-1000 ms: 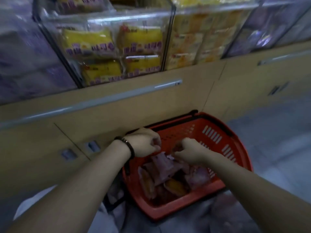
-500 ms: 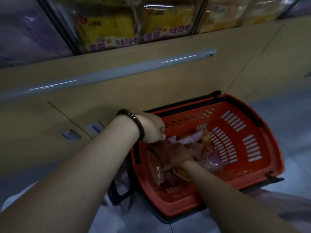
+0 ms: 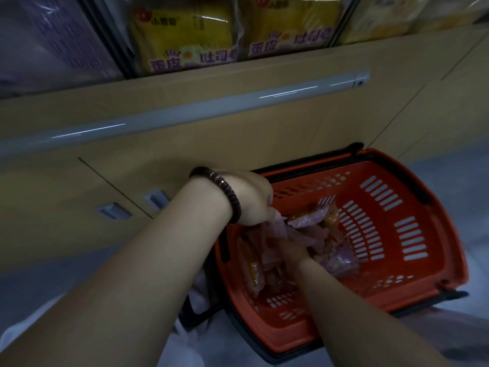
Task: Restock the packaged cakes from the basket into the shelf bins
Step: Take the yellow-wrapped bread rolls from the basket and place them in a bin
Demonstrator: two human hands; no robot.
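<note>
Against the left wall of the orange basket (image 3: 412, 284), the packaged cakes (image 3: 315, 230) lie in a loose heap of pale purple wrappers with orange-brown cake showing through. The heap runs lengthwise from the basket's near-left corner toward the middle of its far wall, and the right half of the floor is bare plastic.

Both hands are on the heap. The left hand (image 3: 254, 200), with a dark bead bracelet (image 3: 228, 193) on its wrist, sits at the far-left corner with its fingers curled down, pinching the edge of a wrapper at the top of the pile. The right hand (image 3: 292, 251) is pushed into the pile from the near side. Its fingers are buried among the wrappers, so I cannot tell whether they grip anything.

The cakes lie directly under and between the two hands. Lifting them out looks like a matter of closing and raising, not reaching.

The basket stands on the floor against a tan cabinet front (image 3: 238, 144), which carries a pale rail (image 3: 211, 108). The shelf bins (image 3: 112, 46) are above the rail, up and away from the hands. One bin is already packed with yellow toast packets (image 3: 185, 33). The left hand is the nearer one to them.
</note>
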